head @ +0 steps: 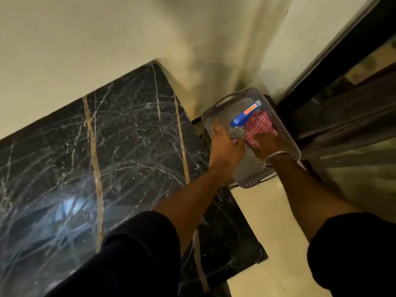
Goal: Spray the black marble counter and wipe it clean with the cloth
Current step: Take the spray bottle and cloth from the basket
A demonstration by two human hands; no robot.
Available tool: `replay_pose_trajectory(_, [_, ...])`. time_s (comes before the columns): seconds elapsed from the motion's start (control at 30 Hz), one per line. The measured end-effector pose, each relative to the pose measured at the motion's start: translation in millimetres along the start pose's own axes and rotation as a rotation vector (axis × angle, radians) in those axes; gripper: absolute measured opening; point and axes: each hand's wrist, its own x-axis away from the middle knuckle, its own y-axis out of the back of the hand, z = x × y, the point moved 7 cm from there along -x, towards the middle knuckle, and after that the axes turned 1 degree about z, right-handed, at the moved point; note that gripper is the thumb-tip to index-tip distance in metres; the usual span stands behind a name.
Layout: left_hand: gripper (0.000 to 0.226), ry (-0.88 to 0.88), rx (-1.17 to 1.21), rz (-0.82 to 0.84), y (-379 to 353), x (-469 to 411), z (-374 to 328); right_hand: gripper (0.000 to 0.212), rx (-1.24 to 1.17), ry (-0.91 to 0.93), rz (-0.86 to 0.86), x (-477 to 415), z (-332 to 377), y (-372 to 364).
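Observation:
The black marble counter (120,146), veined in white and tan, fills the left and middle of the head view. Right of it, lower down, stands a grey perforated basket (285,133). Inside lie a spray bottle (245,115) with a blue body and an orange label, and a pink checked cloth (260,127). My left hand (225,146) is down in the basket at the bottle's clear lower end, fingers curled around it. My right hand (269,146), a metal bangle on its wrist, rests on the cloth's near edge; whether it grips the cloth is blurred.
A cream wall (107,39) rises behind the counter. A dark framed glass door (347,116) stands to the right of the basket. Pale floor tiles (267,221) lie below, beside the counter's dark side panel.

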Motion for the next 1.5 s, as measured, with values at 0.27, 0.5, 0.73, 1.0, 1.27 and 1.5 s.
replay_pose_trajectory(0.27, [0.078, 0.205, 0.268, -0.043, -33, -35, 15, 0.037, -0.054, -0.073, -0.117, -62, -5, -27])
replay_pose_trajectory(0.5, [0.043, 0.122, 0.269, -0.047, -29, -48, 17, 0.032, 0.032, 0.002, -0.199, -68, 0, -23])
replay_pose_trajectory(0.73, [0.035, 0.048, 0.187, -0.116, -7, -30, 9, 0.046, -0.793, -0.246, -0.319, -19, -32, 19])
replay_pose_trajectory(1.0, [0.036, -0.228, 0.383, -0.196, 56, 30, -58, 0.007, -1.780, -0.190, -0.365, 49, 11, 104])
replay_pose_trajectory(1.27, [0.037, -0.494, 0.336, -0.221, 184, 125, -85, 0.050, -1.848, 0.004, -0.085, 154, 149, 142])
replay_pose_trajectory(1.5, [0.006, -0.573, 0.163, -0.280, 320, 224, -5, 0.023, -1.968, 0.066, 0.141, 254, 295, 91])
